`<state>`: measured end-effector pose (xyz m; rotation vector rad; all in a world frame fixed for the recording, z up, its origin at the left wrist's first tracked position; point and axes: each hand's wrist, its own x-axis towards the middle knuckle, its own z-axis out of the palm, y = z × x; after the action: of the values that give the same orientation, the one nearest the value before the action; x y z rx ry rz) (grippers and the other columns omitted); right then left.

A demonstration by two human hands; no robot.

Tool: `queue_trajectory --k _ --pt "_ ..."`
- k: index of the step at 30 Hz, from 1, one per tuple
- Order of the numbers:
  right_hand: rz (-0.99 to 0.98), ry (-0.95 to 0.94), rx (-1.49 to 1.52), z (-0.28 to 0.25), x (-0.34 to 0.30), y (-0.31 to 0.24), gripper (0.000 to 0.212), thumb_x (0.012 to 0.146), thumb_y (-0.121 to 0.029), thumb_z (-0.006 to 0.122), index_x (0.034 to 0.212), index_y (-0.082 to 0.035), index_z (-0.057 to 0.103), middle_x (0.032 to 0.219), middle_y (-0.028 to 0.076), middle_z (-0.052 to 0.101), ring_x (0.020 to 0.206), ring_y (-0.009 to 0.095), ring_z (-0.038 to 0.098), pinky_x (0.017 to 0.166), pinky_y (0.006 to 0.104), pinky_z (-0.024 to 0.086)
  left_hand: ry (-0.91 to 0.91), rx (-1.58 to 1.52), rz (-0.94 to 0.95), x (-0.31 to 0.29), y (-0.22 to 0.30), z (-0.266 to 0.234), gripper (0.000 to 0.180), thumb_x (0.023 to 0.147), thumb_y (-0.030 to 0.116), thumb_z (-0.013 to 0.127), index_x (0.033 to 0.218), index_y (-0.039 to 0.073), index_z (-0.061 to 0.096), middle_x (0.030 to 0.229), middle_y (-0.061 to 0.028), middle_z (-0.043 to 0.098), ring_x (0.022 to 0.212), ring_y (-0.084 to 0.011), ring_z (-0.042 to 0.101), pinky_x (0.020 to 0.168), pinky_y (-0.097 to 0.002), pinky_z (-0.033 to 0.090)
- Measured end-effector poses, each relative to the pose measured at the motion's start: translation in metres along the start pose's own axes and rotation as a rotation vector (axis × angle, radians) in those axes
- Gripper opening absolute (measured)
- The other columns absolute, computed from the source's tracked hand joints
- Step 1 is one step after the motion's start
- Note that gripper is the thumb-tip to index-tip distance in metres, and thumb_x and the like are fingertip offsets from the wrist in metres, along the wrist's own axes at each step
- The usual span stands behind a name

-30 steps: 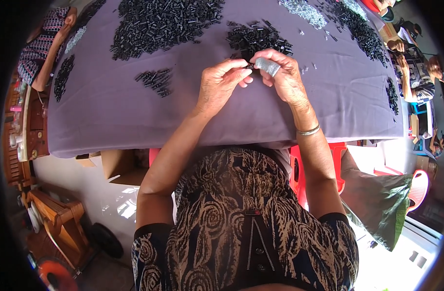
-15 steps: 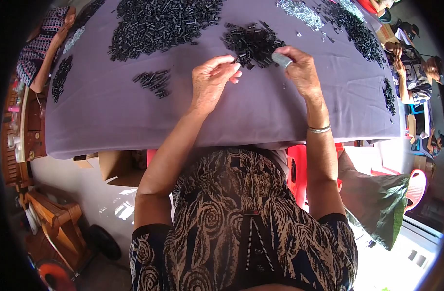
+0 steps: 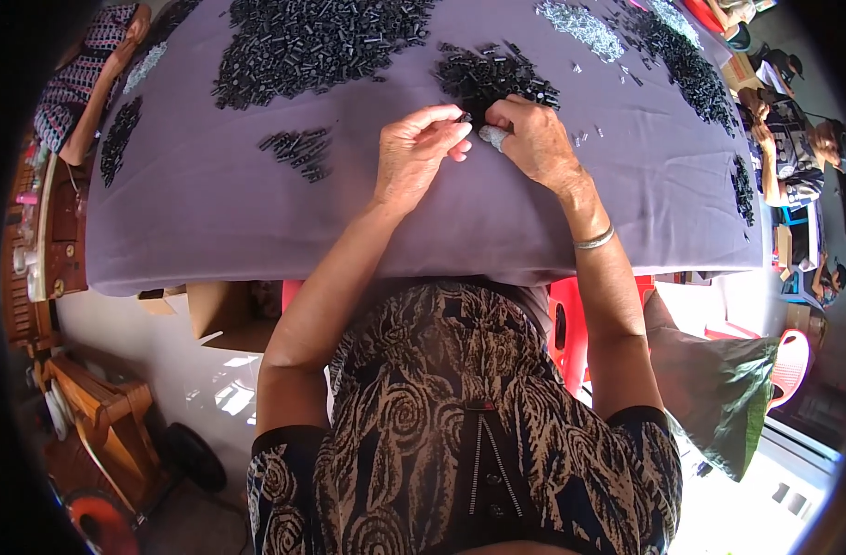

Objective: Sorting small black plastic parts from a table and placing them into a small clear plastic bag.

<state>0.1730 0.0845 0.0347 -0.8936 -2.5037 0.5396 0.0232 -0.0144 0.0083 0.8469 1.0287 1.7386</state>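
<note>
My left hand (image 3: 412,159) is raised over the purple cloth, thumb and forefinger pinched on a small black cylindrical piece (image 3: 465,117). Just to its right, my right hand (image 3: 539,146) has its fingers curled together, and a grey wrap (image 3: 493,138) covers what looks like the thumb. Whatever those fingertips hold is hidden or too small to make out. A small pile of black cylindrical pieces (image 3: 483,72) lies right beyond both hands. Left of my left hand, a few rows of black pieces (image 3: 298,153) lie side by side on the cloth.
A large heap of black pieces (image 3: 317,46) covers the far left of the table (image 3: 257,236). Silvery pieces (image 3: 582,30) and another black heap (image 3: 689,69) lie far right. Several tiny silvery bits (image 3: 582,138) sit beside my right hand. Other people sit at both sides.
My right hand has moved left and turned inward, close to my left hand. The left hand still pinches near the same spot. Tiny silvery bits now show beside my right wrist.
</note>
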Motion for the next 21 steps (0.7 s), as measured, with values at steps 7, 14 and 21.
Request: queue_trajectory --k 7,14,21 --pt "0.128 0.018 0.428 0.005 -0.007 0.004 0.009 0.077 0.001 0.064 0.085 0.0 0.06 0.072 0.0 0.06 0.066 0.006 0.055 0.06 0.0222 0.045 0.011 0.015 -0.014 0.002 0.0 0.001 0.017 0.08 0.002 0.066 0.097 -0.003 0.063 0.075 -0.0076 0.063 0.064 -0.0134 0.061 0.058 -0.0258 0.052" --pt "0.253 0.028 0.869 -0.006 -0.003 0.008 0.005 0.082 -0.006 0.064 0.085 -0.004 0.062 0.071 -0.003 0.059 0.052 0.0 0.047 0.041 0.0154 0.036 -0.021 0.076 -0.031 0.004 -0.007 -0.002 0.017 0.08 0.0 0.065 0.097 -0.002 0.063 0.082 -0.0081 0.063 0.068 -0.0149 0.062 0.06 -0.0271 0.052" --pt "0.183 -0.046 1.006 -0.002 -0.003 0.014 0.006 0.084 -0.004 0.059 0.091 -0.004 0.059 0.078 -0.001 0.06 0.059 0.002 0.052 0.042 0.0164 0.041 -0.052 0.053 -0.034 0.006 -0.009 -0.001 0.019 0.08 -0.001 0.065 0.099 -0.001 0.064 0.082 -0.0078 0.062 0.067 -0.0146 0.061 0.058 -0.0266 0.052"
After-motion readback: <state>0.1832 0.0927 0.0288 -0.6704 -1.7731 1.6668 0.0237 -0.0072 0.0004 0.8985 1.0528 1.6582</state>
